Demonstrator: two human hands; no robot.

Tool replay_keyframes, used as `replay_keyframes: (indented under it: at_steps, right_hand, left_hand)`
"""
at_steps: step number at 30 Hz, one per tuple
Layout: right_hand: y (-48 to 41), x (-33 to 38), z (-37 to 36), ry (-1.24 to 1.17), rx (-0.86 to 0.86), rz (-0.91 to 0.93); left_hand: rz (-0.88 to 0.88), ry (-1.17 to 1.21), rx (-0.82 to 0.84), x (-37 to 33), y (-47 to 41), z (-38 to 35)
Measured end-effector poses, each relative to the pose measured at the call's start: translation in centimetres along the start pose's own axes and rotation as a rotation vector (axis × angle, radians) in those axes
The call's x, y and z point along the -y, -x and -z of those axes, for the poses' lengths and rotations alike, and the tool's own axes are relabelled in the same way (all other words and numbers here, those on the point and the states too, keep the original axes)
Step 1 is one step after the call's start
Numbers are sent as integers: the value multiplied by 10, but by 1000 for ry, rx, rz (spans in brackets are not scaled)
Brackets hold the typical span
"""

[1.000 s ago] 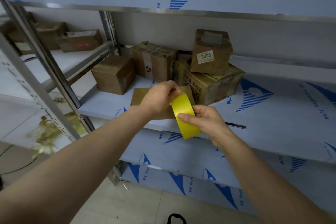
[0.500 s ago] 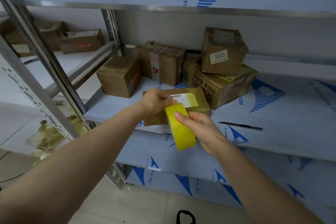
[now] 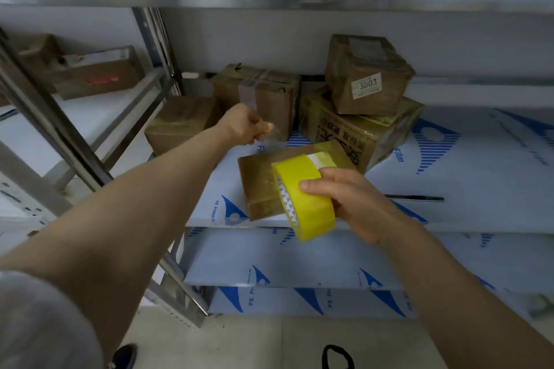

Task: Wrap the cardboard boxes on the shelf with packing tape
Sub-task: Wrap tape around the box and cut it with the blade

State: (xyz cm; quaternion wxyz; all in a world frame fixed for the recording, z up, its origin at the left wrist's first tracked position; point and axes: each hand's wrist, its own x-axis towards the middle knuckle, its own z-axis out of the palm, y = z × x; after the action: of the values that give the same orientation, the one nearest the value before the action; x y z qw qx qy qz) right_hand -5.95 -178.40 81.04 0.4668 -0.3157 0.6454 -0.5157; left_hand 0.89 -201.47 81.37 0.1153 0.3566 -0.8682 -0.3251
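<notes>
Pulled up and to the left since half a second ago, my left hand [image 3: 242,129] now sits well apart from the roll of yellow packing tape [image 3: 311,204], with a faint clear strip of tape [image 3: 269,138] trailing from its fingers toward the roll. A steel shelf covered in white-and-blue protective film [image 3: 479,177] carries all the cartons. At the back, a large printed brown cardboard box [image 3: 368,135] bears a smaller brown box with a white 3003 label [image 3: 365,78]. Left of them stand a taped brown carton [image 3: 260,93] and a squat brown carton [image 3: 180,126]. A flat brown cardboard box [image 3: 257,186] lies near the front edge, just behind the roll. My right hand [image 3: 359,204] grasps the roll, fingers curled over its outer face. My left hand is clenched, pinching the strip's end. A slim dark tool [image 3: 413,198] lies on the shelf to the right.
</notes>
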Motion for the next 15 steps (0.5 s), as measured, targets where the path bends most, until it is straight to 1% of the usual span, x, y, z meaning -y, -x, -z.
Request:
replay_keyframes:
  at_steps: [2,4,8,10,15]
  right_hand:
    - [4,-5,-6,-46,-59,-4]
    - [6,-15,-13,-112,-119,18]
    - [7,-23,-34,-80,-236,125]
    - [4,-25,-44,-63,-310,155]
    - [-5,-28,-58,-65,-421,143]
  left_hand:
    - [-4,-45,-49,9,-11,10]
    - [1,-61,-51,20,-19,15]
    - [78,-60,41,40,-33,6]
    - [89,-84,72,44,-38,0]
    - [87,-110,104,54,-49,-11]
